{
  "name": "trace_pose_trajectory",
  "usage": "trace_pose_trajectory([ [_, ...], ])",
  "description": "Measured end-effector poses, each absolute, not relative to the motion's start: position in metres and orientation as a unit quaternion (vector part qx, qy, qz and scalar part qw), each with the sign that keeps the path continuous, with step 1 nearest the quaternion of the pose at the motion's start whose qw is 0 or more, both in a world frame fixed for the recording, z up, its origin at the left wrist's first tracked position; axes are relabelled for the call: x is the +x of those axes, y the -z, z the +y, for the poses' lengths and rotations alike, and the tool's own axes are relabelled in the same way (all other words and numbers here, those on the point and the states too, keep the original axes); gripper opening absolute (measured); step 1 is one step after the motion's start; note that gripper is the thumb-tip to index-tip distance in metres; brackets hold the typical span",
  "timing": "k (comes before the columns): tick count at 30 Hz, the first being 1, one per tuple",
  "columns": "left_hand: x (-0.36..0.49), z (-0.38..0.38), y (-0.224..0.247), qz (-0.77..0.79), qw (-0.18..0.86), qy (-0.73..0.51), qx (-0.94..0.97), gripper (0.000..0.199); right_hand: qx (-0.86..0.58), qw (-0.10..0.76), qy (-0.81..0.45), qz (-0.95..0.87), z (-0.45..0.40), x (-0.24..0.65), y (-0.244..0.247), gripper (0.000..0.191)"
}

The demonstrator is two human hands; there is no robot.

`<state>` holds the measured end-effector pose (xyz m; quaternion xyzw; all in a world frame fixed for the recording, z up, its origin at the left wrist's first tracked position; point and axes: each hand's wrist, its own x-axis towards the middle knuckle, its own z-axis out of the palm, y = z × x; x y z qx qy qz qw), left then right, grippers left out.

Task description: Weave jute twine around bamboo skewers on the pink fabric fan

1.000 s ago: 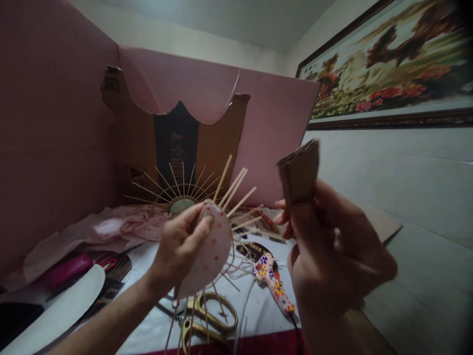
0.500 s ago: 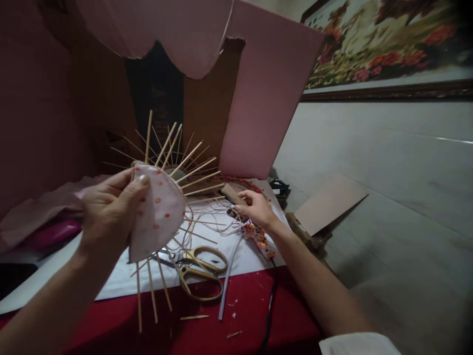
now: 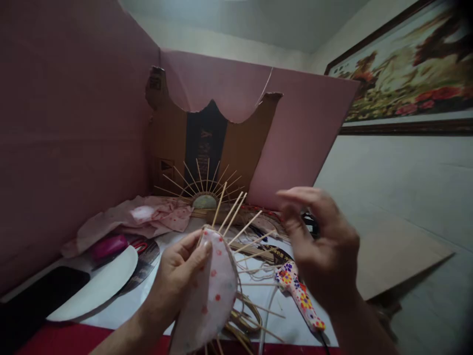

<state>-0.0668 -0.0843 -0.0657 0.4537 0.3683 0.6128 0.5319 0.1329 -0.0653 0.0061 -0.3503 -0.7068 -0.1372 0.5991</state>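
My left hand [image 3: 185, 268] is closed on the edge of a half-round piece covered in white cloth with red prints [image 3: 218, 281], its thumb on the front. Thin wooden sticks [image 3: 244, 228] fan out from the curved edge of that piece. My right hand [image 3: 321, 241] is raised to the right of the sticks, slightly blurred. Its thumb and fingers are curved with a gap between them, and nothing shows in the gap. Below it lies a flower-patterned glue gun [image 3: 301, 296] with a dark cord. Gold-handled scissors [image 3: 249, 315] are partly hidden behind the cloth-covered piece.
A second half-round piece with fanned sticks [image 3: 205, 200] stands at the back against cardboard [image 3: 240, 148]. On the left are crumpled pink cloth [image 3: 162, 217], a magenta object [image 3: 110, 246], a white half disc [image 3: 99, 288] and a black flat object [image 3: 48, 296]. Brown strips [image 3: 251, 250] lie mid-table.
My right hand has let go of a brown strip and risen toward me. My left hand still holds the cloth-covered piece. The view has tilted up and turned left.
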Motion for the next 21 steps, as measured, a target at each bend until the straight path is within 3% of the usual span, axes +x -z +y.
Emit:
trace_pose_trajectory([
  [3, -0.061, -0.089, 0.068, 0.345, 0.549, -0.594, 0.476, 0.025, -0.305, 0.484, 0.139, -0.808, -0.093, 0.105, 0.000, 0.021],
  [7, -0.058, -0.093, 0.068, 0.333, 0.549, -0.595, 0.483, 0.028, -0.316, 0.417, 0.128, -0.842, -0.088, 0.095, 0.012, 0.020],
  [21, -0.058, -0.097, 0.070, 0.332, 0.483, -0.612, 0.531, 0.028, -0.303, 0.409, 0.060, -0.859, -0.084, 0.091, 0.021, 0.033],
])
